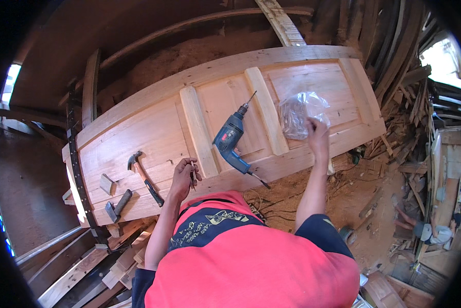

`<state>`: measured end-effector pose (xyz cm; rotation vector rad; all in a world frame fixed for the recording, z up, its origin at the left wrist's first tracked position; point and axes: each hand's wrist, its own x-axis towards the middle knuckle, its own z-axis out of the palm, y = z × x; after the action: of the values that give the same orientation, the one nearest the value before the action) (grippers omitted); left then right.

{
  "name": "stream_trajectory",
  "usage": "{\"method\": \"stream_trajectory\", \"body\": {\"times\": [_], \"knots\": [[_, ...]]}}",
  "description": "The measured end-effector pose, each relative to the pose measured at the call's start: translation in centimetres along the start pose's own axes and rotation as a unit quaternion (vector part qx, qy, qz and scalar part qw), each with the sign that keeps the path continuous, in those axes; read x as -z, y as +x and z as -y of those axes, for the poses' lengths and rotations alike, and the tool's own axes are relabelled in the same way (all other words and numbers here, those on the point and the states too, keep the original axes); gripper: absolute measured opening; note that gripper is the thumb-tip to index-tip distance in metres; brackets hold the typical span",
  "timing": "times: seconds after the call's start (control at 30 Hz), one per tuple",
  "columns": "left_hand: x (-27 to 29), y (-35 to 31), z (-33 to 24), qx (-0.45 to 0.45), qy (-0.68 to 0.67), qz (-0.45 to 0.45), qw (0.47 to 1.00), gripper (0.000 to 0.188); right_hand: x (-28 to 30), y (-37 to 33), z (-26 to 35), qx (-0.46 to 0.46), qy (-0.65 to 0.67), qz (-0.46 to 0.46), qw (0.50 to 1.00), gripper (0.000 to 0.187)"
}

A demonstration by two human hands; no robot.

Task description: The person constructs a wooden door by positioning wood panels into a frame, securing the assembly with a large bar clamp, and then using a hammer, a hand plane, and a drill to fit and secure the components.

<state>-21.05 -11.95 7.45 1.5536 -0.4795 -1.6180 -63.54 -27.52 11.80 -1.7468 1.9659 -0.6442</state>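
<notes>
A pale wooden panel door (133, 123) lies flat before me. My left hand (185, 177) is closed over its near edge, with a thin, light stick-like piece showing between the fingers. Farther right, my right hand (317, 132) is closed in a pinch at the edge of a crumpled clear plastic bag (294, 115); what is inside the bag is hard to make out. Between my hands a blue power drill (229, 136) rests on the door, its bit pointing away from me. A claw hammer (145, 177) lies left of my left hand.
Another hammer (118, 206) and a small wood block (107, 185) lie at the door's left end. A dark perforated metal bar (75, 154) crosses that end. Scrap wood (125, 267) piles up at lower left, and boards stack at far right. Another person (436, 233) is at right.
</notes>
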Motion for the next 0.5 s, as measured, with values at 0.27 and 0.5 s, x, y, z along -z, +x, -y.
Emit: {"method": "stream_trajectory", "body": {"times": [0.27,0.5], "knots": [[-0.8,-1.8,-1.7,-0.186,0.190,0.035,0.963,0.028,-12.0,-9.5,12.8,-0.054,0.480,0.376,0.791,0.029],[6.6,-4.6,-0.8,-0.233,0.133,-0.047,0.962,0.027,-20.5,-15.0,20.8,-0.020,0.396,0.522,0.755,0.026]]}}
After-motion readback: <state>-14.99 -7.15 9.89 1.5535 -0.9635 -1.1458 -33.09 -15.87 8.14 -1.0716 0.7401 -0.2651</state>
